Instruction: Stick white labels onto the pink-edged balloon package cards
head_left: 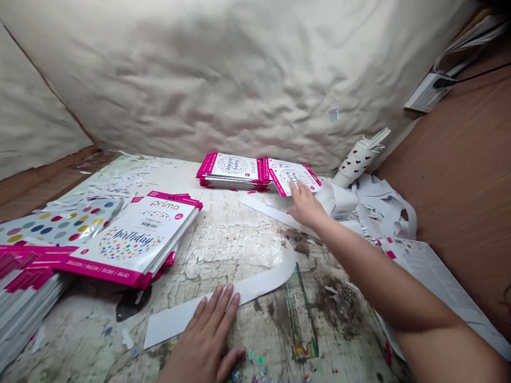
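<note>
My left hand [205, 340] lies flat with its fingers spread, pressing on a long curved strip of white paper [223, 306] near the front of the table. My right hand [305, 205] reaches to the back, its fingertips touching the lower edge of a tilted balloon packet with a pink border [293, 178]. That packet leans on a low stack of similar packets [233, 170]. A larger stack of "prima birthday" packets [136, 239] lies left of the strip, with polka-dot printing on them.
A pile of white paper offcuts [383, 207] and a heart-patterned paper roll [357, 159] sit at the back right. Another packet stack [24, 303] lies at the far left. The table top [255, 255] is cracked and stained, with scraps on it. Quilted beige fabric [239, 80] forms the back wall.
</note>
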Available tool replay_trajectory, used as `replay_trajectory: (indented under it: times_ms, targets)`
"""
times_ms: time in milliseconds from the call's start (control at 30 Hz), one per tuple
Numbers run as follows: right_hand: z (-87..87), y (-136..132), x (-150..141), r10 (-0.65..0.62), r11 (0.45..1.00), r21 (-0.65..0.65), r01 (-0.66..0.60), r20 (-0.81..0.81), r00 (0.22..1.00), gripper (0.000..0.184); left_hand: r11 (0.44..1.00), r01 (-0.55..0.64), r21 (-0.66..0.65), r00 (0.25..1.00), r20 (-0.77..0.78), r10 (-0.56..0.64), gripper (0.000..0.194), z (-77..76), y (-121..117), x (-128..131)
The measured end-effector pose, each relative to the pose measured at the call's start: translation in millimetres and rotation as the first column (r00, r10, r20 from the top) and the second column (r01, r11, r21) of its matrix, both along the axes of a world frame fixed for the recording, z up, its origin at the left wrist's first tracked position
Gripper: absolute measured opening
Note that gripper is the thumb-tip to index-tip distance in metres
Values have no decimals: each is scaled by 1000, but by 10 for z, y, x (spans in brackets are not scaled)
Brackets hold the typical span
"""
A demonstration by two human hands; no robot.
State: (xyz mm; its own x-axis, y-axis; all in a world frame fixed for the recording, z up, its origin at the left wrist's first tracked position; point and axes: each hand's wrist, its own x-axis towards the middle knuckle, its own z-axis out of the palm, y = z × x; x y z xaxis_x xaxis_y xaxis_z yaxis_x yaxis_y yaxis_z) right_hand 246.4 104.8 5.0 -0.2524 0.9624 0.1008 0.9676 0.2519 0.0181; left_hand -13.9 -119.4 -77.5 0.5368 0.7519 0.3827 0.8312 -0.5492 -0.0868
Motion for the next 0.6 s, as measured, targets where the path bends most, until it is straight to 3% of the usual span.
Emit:
replay_trajectory:
  times_ms: [33,100,200,300,467,600]
  targets:
    - [57,254,78,-15,1000,-26,16,31,999,79,1000,8,22,1000,-1,-8,79,14,8,-1]
    - [148,656,183,45,996,-84,-40,56,997,65,997,11,78,1000,-16,-10,81,44,19,18]
    - [233,992,204,91,993,-77,-88,40,995,43,995,5,95,999,-51,-1,80,60,25,66]
    - [239,1156,130,92,995,-38,-91,26,995,45,998,9,69,997,-77,-4,76,47,38,85]
    - [159,1356,40,202,974,-116,-195,57,978,60,995,22,95,995,-95,-13,73,8,88,62]
    - [245,1471,66,224,972,-95,-217,67,972,49,997,22,75,998,-67,-17,75,-21,111,54]
